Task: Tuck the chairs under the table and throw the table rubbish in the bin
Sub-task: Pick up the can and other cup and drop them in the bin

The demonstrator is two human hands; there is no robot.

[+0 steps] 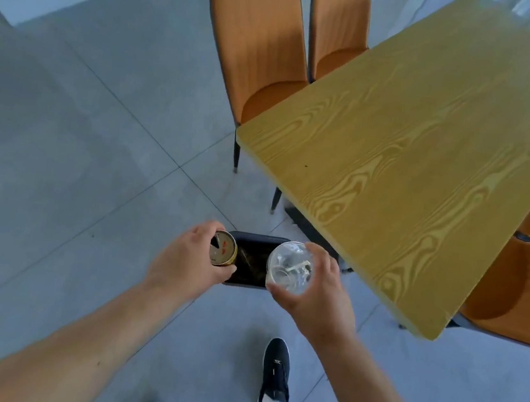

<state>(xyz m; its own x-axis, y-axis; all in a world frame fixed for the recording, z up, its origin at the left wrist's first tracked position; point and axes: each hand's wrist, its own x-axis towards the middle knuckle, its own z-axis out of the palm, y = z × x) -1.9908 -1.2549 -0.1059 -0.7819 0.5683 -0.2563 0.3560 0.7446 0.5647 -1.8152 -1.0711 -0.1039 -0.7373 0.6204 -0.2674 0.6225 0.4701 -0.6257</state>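
Note:
A small black bin (252, 239) stands on the floor by the near corner of the yellow wooden table (409, 158). My left hand (186, 258) grips a gold drinks can (222, 248) over the bin's left edge. My right hand (319, 291) holds a clear plastic cup (289, 267) over the bin's right side. Two orange chairs (259, 46) stand at the table's far side, seats partly under it. Another orange chair (527, 283) shows at the right, behind the table's edge.
Grey tiled floor (78, 161) stretches to the left and front. My two black shoes (275, 376) stand just behind the bin. Dark table legs (307, 222) rise right beside the bin.

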